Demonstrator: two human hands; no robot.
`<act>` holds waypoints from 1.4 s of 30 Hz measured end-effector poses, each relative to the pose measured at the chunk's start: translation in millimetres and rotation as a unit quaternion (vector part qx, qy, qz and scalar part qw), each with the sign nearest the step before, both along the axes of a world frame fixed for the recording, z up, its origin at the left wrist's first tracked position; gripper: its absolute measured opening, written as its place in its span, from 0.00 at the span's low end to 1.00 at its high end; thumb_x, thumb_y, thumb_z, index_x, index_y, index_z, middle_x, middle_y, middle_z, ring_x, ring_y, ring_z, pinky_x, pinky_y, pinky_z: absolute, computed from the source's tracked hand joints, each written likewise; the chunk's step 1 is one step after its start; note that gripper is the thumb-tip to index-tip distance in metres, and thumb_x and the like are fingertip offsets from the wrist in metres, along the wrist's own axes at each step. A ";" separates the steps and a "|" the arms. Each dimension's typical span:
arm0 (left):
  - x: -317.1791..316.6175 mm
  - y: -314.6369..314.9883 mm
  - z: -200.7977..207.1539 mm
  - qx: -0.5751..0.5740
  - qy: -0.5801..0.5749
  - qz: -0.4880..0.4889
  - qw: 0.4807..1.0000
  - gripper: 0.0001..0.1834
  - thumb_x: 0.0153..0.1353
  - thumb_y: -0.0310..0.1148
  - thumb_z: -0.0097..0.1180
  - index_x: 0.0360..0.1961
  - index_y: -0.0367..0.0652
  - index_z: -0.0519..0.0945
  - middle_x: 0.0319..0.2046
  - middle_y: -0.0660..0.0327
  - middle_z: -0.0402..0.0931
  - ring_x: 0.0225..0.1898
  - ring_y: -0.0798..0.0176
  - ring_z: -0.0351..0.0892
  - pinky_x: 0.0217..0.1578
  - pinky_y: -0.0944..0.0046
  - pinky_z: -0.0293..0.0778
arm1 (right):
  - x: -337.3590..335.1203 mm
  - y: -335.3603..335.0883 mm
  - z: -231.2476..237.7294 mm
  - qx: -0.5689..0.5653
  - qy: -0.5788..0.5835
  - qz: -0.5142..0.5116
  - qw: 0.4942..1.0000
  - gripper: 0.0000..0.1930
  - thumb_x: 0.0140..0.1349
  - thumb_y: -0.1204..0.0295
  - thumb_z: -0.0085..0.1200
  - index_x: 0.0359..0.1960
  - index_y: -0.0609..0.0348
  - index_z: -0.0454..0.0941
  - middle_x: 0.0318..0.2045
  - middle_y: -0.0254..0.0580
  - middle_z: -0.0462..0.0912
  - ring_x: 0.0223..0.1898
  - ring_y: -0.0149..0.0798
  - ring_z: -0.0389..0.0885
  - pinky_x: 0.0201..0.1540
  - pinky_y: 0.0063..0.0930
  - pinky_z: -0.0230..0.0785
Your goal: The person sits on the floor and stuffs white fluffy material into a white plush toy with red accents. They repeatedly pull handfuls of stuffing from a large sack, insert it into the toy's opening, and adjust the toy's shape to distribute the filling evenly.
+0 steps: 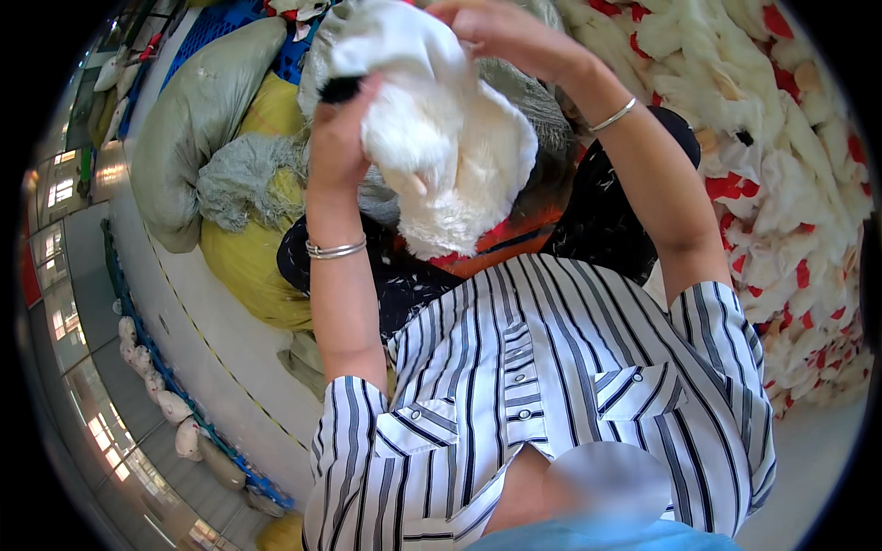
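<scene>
A white, furry plush skin (418, 124) hangs in front of me, limp and unstuffed, with its cream pile and smooth cloth side both showing. My left hand (342, 138) is closed on its left edge, beside a small black furry patch (340, 89). At the upper right of the same piece, my right hand (501, 35) grips the cloth with bent fingers. Motion blurs those fingertips, and the fabric partly covers them. The lower end of the skin dangles above my lap, over black trousers (606, 197).
A large heap of white plush pieces with red patches (735, 147) lies at my right. Stuffed grey-green sacks (197, 129) and a yellow sack (243, 257) stand at my left. Beyond the pale floor (207, 321), white plush items (138, 354) line a blue edge.
</scene>
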State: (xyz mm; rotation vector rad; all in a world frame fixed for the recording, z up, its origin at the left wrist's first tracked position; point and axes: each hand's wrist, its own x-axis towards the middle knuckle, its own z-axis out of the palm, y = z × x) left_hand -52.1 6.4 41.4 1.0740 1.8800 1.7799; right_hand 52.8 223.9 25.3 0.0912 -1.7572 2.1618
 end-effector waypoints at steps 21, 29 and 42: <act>26.0 -6.9 -50.7 0.003 -0.102 0.130 0.986 0.25 0.57 0.24 0.57 0.58 0.37 0.69 0.56 0.56 0.67 0.53 0.64 0.70 0.51 0.65 0.72 | -25.2 9.4 -48.1 0.105 -0.203 -0.020 0.973 0.18 0.65 0.68 0.50 0.55 0.60 0.78 0.47 0.37 0.84 0.48 0.31 0.81 0.52 0.27 0.71; 44.4 -3.7 2.5 -0.078 0.211 -0.041 0.973 0.26 0.50 0.25 0.67 0.53 0.41 0.76 0.52 0.58 0.73 0.45 0.68 0.77 0.46 0.68 0.72 | -31.3 3.2 -97.6 0.502 -0.186 0.140 0.833 0.20 0.55 0.84 0.49 0.50 0.62 0.79 0.54 0.53 0.78 0.56 0.45 0.78 0.54 0.33 0.72; 41.8 6.4 -22.5 -0.083 -0.022 0.117 0.989 0.14 0.55 0.28 0.66 0.42 0.37 0.81 0.37 0.63 0.81 0.40 0.72 0.77 0.45 0.69 0.73 | 6.1 -42.8 -9.5 0.328 0.011 -0.080 0.941 0.15 0.60 0.64 0.60 0.38 0.66 0.80 0.28 0.37 0.81 0.30 0.25 0.76 0.35 0.24 0.71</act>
